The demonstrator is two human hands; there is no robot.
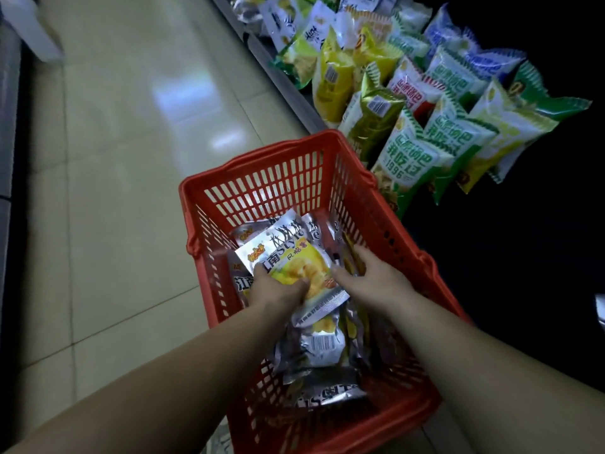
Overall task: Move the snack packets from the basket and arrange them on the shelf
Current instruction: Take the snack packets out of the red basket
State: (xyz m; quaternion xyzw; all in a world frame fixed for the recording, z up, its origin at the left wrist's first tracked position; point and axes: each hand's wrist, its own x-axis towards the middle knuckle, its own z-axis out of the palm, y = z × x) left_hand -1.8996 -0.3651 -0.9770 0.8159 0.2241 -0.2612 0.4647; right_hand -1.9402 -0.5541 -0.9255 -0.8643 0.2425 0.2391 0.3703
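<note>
Shop aisle, tiled floor (124, 165), red basket (262, 178) beside low shelf (253, 40). Pick step: left hand (281, 288) curled round top silver-yellow packet (294, 257), inside basket. Right hand (371, 275) reaches among other packets – hold unclear. Next: lift clear, stand it on shelf.

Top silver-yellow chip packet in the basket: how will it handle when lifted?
Likely light: the chip packet looks puffed with air. Probably floppy at its flat sealed ends. Glossy foil may slip, though the left hand grips it.

Silver-and-yellow snack packets (294, 267) heaped in red slatted basket (262, 178) beside stocked shelf (253, 40)
</note>
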